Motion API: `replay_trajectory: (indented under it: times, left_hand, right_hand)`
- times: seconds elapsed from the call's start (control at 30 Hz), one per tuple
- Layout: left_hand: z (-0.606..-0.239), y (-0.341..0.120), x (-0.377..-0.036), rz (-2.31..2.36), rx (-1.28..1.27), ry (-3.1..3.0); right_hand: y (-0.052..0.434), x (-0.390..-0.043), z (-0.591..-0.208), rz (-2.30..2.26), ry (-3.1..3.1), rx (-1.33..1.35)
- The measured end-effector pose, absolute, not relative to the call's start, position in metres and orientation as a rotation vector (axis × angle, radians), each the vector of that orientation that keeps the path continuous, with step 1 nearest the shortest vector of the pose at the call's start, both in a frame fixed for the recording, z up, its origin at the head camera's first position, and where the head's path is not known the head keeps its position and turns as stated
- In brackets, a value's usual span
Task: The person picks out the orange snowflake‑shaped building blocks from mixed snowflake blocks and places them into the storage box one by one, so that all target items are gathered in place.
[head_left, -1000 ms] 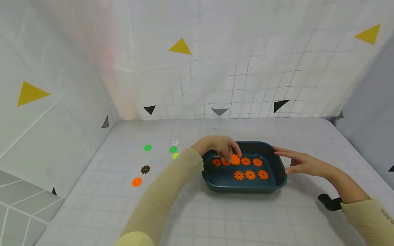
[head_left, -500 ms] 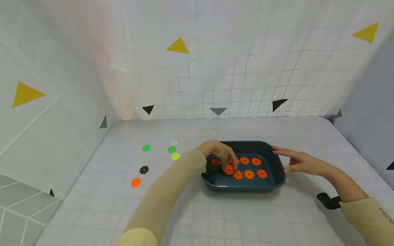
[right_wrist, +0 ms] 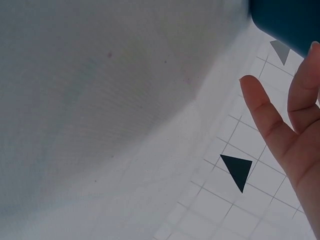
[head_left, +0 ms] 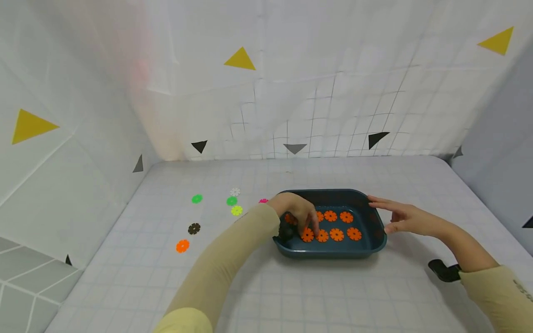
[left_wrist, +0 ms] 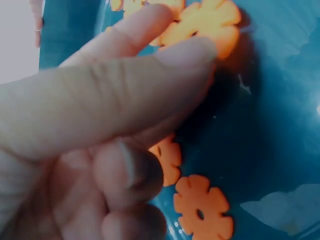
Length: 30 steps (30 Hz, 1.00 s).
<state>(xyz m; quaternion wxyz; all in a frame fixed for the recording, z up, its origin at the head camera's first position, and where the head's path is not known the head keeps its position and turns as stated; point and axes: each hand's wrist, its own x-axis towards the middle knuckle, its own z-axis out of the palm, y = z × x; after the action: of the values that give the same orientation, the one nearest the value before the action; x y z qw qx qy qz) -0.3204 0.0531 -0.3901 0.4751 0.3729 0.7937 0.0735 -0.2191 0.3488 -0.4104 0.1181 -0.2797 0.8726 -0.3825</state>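
Note:
A dark teal tray (head_left: 329,252) sits on the gridded table, with several orange gear-shaped discs (head_left: 337,234) lying in two rows inside it. My left hand (head_left: 310,229) reaches into the tray's near left corner and pinches an orange disc (head_left: 307,235) low against the floor. In the left wrist view the thumb and forefinger of that hand (left_wrist: 175,35) meet at the disc's (left_wrist: 212,20) edge, and other discs (left_wrist: 202,207) lie on the tray floor (left_wrist: 280,100). My right hand (head_left: 379,213) rests with straight fingers against the tray's right rim. Its fingers (right_wrist: 257,100) appear beside the tray corner (right_wrist: 285,20).
Loose discs lie left of the tray: green (head_left: 197,199), white (head_left: 235,191), green (head_left: 231,201), yellow-green (head_left: 236,210), pink (head_left: 263,201), dark (head_left: 194,228) and orange (head_left: 182,246). White gridded cloth walls with triangles close in the back and both sides.
My left hand carried an orange disc from the tray's far row down toward the near left corner and lowered it. The right hand stayed on the rim.

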Motion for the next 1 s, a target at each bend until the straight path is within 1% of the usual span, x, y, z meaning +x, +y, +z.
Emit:
replay_trajectory:
  times: [0.17, 0.4, 0.83, 1.0]
  left_hand:
    - [-0.387, 0.052, -0.321, 0.166, 0.890, 1.992]
    - [-0.386, 0.050, -0.322, 0.131, 0.930, 1.995]
    - [-0.398, 0.054, -0.323, 0.084, 0.909, 2.043]
    - [-0.400, 0.054, -0.323, 0.054, 0.938, 2.078]
  right_hand:
    - [0.350, -0.220, -0.411, -1.117, 2.562, -0.819]
    - [0.351, -0.220, -0.413, -1.131, 2.552, -0.838]
    - [0.348, -0.218, -0.410, -1.127, 2.552, -0.818]
    - [0.348, -0.219, -0.411, -1.123, 2.556, -0.816]
